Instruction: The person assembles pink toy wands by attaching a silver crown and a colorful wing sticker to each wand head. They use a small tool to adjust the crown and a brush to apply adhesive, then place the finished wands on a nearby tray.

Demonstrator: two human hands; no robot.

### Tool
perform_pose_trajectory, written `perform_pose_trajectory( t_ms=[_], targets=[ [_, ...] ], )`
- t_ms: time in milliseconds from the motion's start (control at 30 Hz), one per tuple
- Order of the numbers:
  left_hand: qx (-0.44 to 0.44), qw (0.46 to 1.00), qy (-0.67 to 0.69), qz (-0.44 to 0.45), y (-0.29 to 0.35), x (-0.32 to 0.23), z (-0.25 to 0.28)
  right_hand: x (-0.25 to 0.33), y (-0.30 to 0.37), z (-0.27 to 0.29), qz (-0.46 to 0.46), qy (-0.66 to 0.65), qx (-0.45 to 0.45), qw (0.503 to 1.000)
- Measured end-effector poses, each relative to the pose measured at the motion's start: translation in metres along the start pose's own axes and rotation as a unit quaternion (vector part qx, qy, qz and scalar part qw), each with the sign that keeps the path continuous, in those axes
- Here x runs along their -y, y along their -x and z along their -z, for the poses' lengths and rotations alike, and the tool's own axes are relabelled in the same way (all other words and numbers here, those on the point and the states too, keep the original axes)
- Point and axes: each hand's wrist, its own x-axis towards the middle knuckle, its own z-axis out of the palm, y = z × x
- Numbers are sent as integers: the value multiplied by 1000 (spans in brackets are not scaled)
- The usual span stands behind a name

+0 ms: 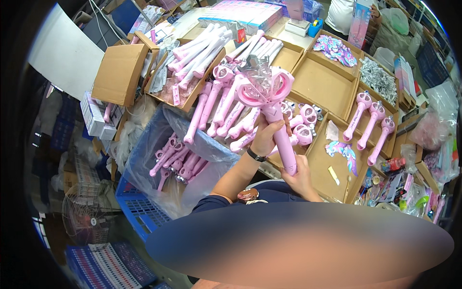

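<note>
A pink toy wand [285, 149] is held upright in front of me, its wide looped head raised and clear plastic showing in and above it. My left hand [266, 138], with a dark band at the wrist, is closed round the handle just below the head. Lower down, my right hand [299, 174] grips the bottom end of the handle. Behind the wand, several other pink wands [232, 113] lie in a heap on the table, partly hidden by it. Just right of my hands is a cardboard tray [315, 168] with blue-purple wing-shaped pieces [342, 153].
A blue crate [139, 207] lined with plastic, with wands inside, stands at left. A box of pale handles [204, 53] is behind it. Right trays hold three wands [374, 120], silver pieces [378, 79] and colourful cutouts [335, 49]. A person [340, 17] stands at the far side.
</note>
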Motion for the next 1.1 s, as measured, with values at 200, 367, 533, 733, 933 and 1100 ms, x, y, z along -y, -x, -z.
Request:
perform_pose_trajectory(
  t_ms=[200,367,533,733,933,1100],
  targets=[
    [38,999,7,15,0,-5,1,-2,0,1,6,17,10,1000],
    [2,995,19,-93,-20,-28,10,-3,1,3,53,-4,43,998],
    [52,998,24,-6,-13,-18,8,0,-1,3,22,-2,16,1000],
    [49,998,25,29,-3,3,11,0,-2,4,11,14,14,1000],
    [48,999,-6,11,-1,-3,6,-5,2,2,-9,18,14,1000],
    [-33,994,66,-85,-16,-19,8,-6,4,1,28,-17,63,997]
  ],
)
